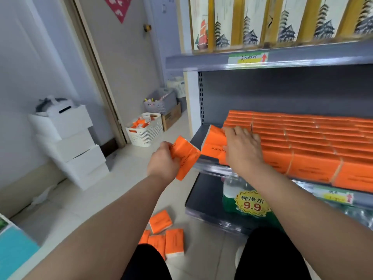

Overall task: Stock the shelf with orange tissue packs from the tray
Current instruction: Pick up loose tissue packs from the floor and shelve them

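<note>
Hands each clamp an orange pack: the left hand (163, 161) holds one tissue pack (184, 156) just off the left end of the shelf (198, 136), while the right hand (243, 147) grips another pack (214, 143) on that end, against the stocked row (302, 142). Loose packs (167, 235) lie below the shelf.

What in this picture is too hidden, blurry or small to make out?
Head view, all four:
- Shelf label: handwriting blurred.
- Row of orange packs: cut off by the right edge.
- White basket: contents too small to name.
- Right hand: its back hides the fingers' hold on the pack.
</note>
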The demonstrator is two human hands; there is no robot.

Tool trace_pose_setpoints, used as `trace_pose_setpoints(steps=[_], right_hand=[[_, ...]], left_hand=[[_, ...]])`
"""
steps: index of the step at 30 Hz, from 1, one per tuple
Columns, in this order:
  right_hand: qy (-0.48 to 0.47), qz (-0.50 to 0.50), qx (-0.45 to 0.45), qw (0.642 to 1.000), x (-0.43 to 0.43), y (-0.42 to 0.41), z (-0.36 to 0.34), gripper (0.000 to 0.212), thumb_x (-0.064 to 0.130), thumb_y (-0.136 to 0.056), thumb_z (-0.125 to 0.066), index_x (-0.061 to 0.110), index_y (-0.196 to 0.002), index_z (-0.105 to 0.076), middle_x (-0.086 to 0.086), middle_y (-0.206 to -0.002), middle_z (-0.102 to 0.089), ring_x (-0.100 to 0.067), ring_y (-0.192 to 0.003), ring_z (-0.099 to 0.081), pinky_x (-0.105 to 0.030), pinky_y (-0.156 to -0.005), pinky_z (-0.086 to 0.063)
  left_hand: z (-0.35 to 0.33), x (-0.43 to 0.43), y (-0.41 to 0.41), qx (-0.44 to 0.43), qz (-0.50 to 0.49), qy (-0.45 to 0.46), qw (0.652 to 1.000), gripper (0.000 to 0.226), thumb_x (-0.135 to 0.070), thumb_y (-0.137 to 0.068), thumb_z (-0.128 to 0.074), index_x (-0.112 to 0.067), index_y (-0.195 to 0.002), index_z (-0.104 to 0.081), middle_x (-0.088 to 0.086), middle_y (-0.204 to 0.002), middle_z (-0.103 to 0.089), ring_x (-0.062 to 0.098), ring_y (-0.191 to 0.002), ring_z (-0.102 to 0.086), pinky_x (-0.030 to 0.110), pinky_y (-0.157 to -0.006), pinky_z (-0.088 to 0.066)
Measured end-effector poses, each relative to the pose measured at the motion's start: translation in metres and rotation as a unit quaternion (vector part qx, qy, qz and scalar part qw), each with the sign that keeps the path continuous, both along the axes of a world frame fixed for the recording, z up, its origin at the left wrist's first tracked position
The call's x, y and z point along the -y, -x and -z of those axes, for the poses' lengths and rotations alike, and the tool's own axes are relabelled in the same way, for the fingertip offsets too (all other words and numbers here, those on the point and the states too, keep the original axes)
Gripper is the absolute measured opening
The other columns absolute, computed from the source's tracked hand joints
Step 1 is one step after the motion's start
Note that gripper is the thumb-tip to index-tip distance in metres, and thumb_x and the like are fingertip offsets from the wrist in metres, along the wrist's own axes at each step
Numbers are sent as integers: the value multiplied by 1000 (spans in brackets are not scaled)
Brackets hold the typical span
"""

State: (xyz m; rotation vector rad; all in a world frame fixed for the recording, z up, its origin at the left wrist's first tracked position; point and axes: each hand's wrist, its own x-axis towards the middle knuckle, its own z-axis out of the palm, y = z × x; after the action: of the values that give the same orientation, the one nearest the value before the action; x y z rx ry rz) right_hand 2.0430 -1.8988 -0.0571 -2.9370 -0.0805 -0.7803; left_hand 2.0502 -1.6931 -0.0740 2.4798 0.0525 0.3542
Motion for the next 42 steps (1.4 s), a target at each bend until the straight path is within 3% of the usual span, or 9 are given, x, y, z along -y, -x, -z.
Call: trace_pose_setpoints(steps=[9, 15, 20, 26, 29, 34, 42], right_hand=[[8, 123, 22, 992, 78, -117, -38, 44, 9, -85, -56, 16, -128, -47, -12, -118, -55, -33, -113, -50, -44, -94, -35], [36, 157, 0, 987, 106, -188, -23, 60, 4, -81, -55, 19, -136, -36, -9, -124, -48, -30, -120, -43, -47, -96, -32], [44, 113, -37, 992, 127, -223, 8, 66, 5, -87, -43, 24, -146, -23, -5, -136, -38, -28, -127, -32, -44, -98, -33], [59, 84, -35, 994, 143, -236, 12, 70, 3, -85, -41, 27, -147, -19, 0, -136, -37, -25, -126, -32, -41, -99, -35], [52, 78, -41, 995, 142, -235, 7, 72, 2, -84, -44, 29, -147, -20, 2, -134, -39, -23, -125, -34, -39, -98, -34], [46, 72, -31, 996, 136, -233, 3, 66, 8, -87, -51, 32, -143, -26, 3, -131, -44, -22, -122, -38, -39, -97, -36], [-78, -40, 28, 996, 60, -277, -16, 53, 13, -84, -56, 27, -132, -41, -1, -128, -50, -24, -114, -52, -37, -97, -41]], left_hand=[[-22, 63, -172, -2, 53, -144, 988, 38, -8, -82, -47, -17, -119, -52, 11, -110, -64, 34, -113, -53, 46, -88, -50], [-6, 103, -290, 22, 57, -219, 974, 45, -10, -83, -46, -28, -123, -54, 12, -121, -52, 32, -120, -43, 38, -97, -40], [27, 137, -340, -17, 45, -205, 978, 48, -9, -86, -46, -31, -128, -51, 10, -127, -38, 32, -123, -33, 42, -92, -42], [45, 159, -384, 25, 49, -123, 991, 50, -4, -85, -42, -36, -121, -57, 6, -128, -33, 32, -120, -30, 40, -96, -40], [50, 173, -392, 54, 87, -44, 994, 49, 1, -83, -46, -27, -121, -59, 7, -129, -32, 31, -121, -29, 33, -103, -34], [54, 166, -384, 67, 86, 46, 993, 57, 9, -75, -46, -10, -129, -45, 16, -132, -30, 35, -123, -33, 34, -108, -31], [42, 78, -345, 48, 72, 16, 996, 58, 9, -81, -50, -10, -135, -43, 11, -139, -35, 28, -129, -37, 32, -105, -34]])
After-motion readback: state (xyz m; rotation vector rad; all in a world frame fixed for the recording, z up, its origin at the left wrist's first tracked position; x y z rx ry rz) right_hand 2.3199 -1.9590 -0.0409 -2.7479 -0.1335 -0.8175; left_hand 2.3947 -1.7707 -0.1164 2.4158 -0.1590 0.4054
